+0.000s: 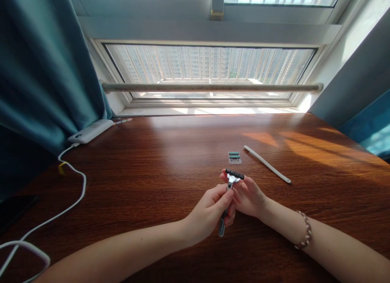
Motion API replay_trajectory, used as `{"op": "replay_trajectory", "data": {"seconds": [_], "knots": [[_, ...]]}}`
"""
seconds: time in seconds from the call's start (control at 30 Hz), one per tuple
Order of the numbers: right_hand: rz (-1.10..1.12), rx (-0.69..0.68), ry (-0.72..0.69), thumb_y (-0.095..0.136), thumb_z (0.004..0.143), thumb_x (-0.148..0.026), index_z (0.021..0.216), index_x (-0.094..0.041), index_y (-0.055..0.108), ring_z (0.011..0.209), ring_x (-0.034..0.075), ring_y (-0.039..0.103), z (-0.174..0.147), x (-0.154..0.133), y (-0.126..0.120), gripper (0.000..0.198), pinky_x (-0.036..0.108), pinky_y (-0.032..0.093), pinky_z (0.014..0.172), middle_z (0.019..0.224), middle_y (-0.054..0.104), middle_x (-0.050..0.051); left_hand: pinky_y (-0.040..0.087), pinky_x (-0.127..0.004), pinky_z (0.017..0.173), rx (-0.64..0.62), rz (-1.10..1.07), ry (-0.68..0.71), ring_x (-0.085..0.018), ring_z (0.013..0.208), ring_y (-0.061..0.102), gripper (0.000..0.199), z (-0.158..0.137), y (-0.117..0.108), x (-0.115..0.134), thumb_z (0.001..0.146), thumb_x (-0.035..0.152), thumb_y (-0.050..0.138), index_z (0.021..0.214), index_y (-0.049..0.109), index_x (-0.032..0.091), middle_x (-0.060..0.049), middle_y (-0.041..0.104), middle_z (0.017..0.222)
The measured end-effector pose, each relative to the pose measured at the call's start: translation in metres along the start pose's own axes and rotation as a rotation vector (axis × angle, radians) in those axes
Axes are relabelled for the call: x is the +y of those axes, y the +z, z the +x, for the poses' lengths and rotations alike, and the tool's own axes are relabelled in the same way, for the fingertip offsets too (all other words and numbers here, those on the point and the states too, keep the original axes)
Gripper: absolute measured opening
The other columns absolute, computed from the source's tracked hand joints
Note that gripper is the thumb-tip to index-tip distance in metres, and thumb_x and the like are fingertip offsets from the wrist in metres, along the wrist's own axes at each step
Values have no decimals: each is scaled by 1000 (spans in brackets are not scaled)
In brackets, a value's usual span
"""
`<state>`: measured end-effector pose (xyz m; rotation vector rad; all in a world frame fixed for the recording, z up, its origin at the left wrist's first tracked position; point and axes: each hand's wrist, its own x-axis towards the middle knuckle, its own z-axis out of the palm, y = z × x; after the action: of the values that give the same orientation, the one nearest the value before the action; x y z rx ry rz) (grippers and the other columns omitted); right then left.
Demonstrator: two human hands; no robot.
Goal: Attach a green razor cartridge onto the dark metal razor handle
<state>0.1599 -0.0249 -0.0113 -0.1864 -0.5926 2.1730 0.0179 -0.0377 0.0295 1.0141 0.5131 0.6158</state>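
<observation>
Over the table, my left hand [215, 204] is closed around the handle of a safety razor [234, 180], thumb on top. The razor's black cartridge head points away from me, and its grey-black handle end sticks out below my fingers. My right hand [251, 197] is at the head: its thumb touches the right end of the cartridge and a fingertip shows by the left end. The rest of the right fingers are partly hidden behind the razor and left hand. Just beyond the hands lies a small clear case of razor cartridges [234, 157] with green strips.
A white stylus-like stick [267, 164] lies at an angle on the brown wooden table [170, 153], right of the case. At the left, a white power strip or adapter [91, 131] rests beside the blue curtain [45, 63], with a white cable [83, 181] trailing toward me.
</observation>
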Motion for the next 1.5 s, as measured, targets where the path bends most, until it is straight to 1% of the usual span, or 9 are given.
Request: {"op": "replay_trajectory", "data": {"seconds": [0.07, 0.2, 0.3, 0.47, 0.53, 0.7, 1.1, 1.27, 1.5], "knots": [[-11, -18, 2, 60, 71, -45, 108, -21, 55, 55, 11, 58, 0, 0, 0, 44, 27, 53, 53, 63, 61, -4, 32, -21, 46, -9, -1, 2, -5, 45, 37, 29, -1, 1, 0, 82, 41, 43, 71, 42, 15, 4, 41, 56], [-8, -66, 10, 59, 73, -43, 107, -21, 55, 63, 14, 61, 0, -2, 2, 41, 29, 54, 55, 70, 63, -3, 32, -21, 47, -9, 14, 6, -5, 46, 37, 29, -2, 1, 0, 83, 41, 43, 71, 42, 15, 4, 40, 56], [-17, -91, -3, 57, 75, -43, 109, -22, 54, 62, 14, 62, 0, -1, 2, 40, 30, 54, 54, 66, 63, -4, 32, -21, 47, -6, 32, -2, -5, 46, 38, 29, -2, 0, -1, 83, 41, 42, 71, 43, 15, 4, 40, 56], [-46, -71, -8, 58, 74, -44, 108, -23, 55, 57, 14, 61, 0, 0, 1, 41, 29, 53, 54, 58, 61, -5, 32, -21, 47, 0, 30, -16, -5, 46, 38, 29, -2, -1, -1, 83, 42, 43, 70, 43, 15, 4, 41, 56], [-39, -26, -3, 61, 71, -44, 106, -22, 56, 56, 13, 61, -1, 0, 1, 42, 27, 52, 53, 62, 63, -4, 32, -21, 47, 9, 10, -21, -5, 46, 37, 29, -1, 0, -1, 82, 41, 44, 70, 43, 15, 4, 41, 56], [-17, 107, -4, 70, 62, -41, 100, -21, 58, 60, 11, 61, 0, -1, 4, 45, 27, 53, 57, 87, 67, -2, 29, -20, 45, 16, -33, -53, -4, 44, 36, 30, -2, 2, 2, 81, 42, 45, 68, 41, 15, 5, 40, 55], [-22, 82, -46, 68, 64, -40, 101, -18, 58, 65, 13, 61, 1, -1, 3, 44, 27, 51, 55, 88, 67, -2, 24, -19, 44, 8, -90, -89, -3, 43, 33, 30, -2, 3, 4, 83, 41, 44, 67, 39, 15, 5, 38, 55], [-26, 101, -47, 69, 63, -40, 100, -18, 58, 58, 9, 58, 1, -1, 3, 45, 26, 51, 59, 86, 66, -3, 23, -19, 44, 16, -101, -110, -3, 44, 32, 31, -3, 4, 5, 82, 42, 44, 67, 40, 15, 5, 38, 55], [-50, 135, -22, 67, 65, -43, 98, -18, 59, 42, 4, 49, 0, 0, 1, 42, 21, 48, 49, 85, 66, -4, 25, -19, 45, 17, -227, -153, -4, 47, 35, 30, -3, 4, 6, 80, 42, 47, 69, 42, 14, 4, 40, 59]]}}
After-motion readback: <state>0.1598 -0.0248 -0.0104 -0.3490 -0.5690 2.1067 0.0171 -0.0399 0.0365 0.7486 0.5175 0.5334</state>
